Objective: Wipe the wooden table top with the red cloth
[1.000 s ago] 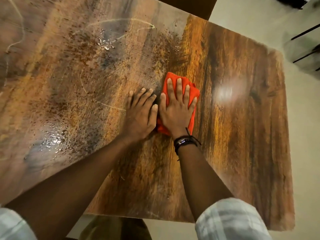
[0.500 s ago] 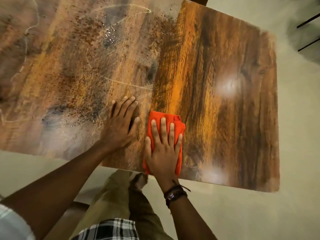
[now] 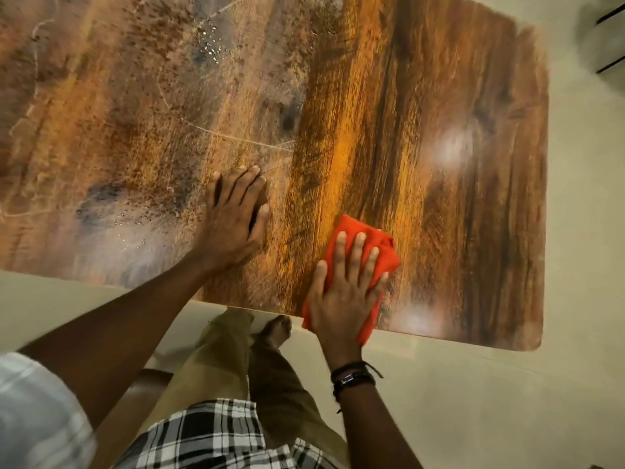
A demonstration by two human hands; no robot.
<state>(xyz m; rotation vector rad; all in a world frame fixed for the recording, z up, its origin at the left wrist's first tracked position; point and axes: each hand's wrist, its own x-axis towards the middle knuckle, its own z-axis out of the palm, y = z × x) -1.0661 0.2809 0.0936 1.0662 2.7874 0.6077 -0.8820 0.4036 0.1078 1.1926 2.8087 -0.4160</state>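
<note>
The wooden table top point(image 3: 422, 96) fills the upper view, its grain running away from me. Its left half is speckled with droplets and dull smears; the right half looks darker and glossy. The folded red cloth point(image 3: 378, 252) lies at the near edge, slightly overhanging it. My right hand point(image 3: 345, 292) presses flat on the cloth with fingers spread. My left hand point(image 3: 233, 221) rests flat on the bare wood to the left, a short gap from the cloth, holding nothing.
Pale floor point(image 3: 473, 401) surrounds the table on the near and right sides. My legs in olive trousers point(image 3: 236, 360) stand against the near edge. Dark thin furniture legs point(image 3: 608, 35) show at the top right corner.
My right hand has dragged the cloth from mid-table back to the near edge and a little to the right. The left hand also came nearer, and the gap between the hands has widened.
</note>
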